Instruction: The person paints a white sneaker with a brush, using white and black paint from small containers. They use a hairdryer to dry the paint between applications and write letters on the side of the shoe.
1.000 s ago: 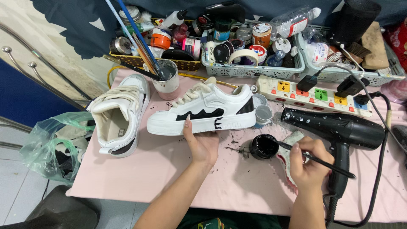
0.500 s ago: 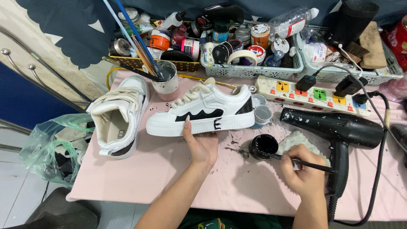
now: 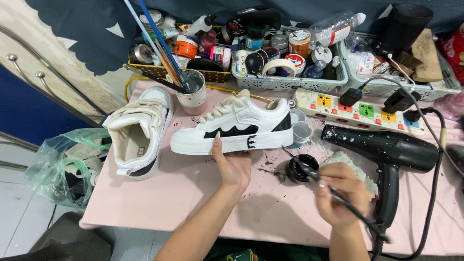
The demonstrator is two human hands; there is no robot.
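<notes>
A white sneaker (image 3: 241, 125) with black painted patches lies on its side on the pink table (image 3: 159, 203). My left hand (image 3: 231, 163) presses against its sole edge, thumb up on the side. My right hand (image 3: 342, 192) grips a thin black paintbrush (image 3: 309, 170), whose tip hangs over a small black paint jar (image 3: 300, 168). A second white sneaker (image 3: 140, 129) rests to the left, opening toward me.
A black hair dryer (image 3: 386, 154) lies at the right, plugged into a power strip (image 3: 362, 108). A cup of brushes (image 3: 192, 94) and baskets of paint pots (image 3: 285, 53) line the back. A green plastic bag (image 3: 58, 164) hangs off the left edge.
My right hand has tilted the brush up and brought its tip from beside the jar to over it. My left hand stays on the sneaker.
</notes>
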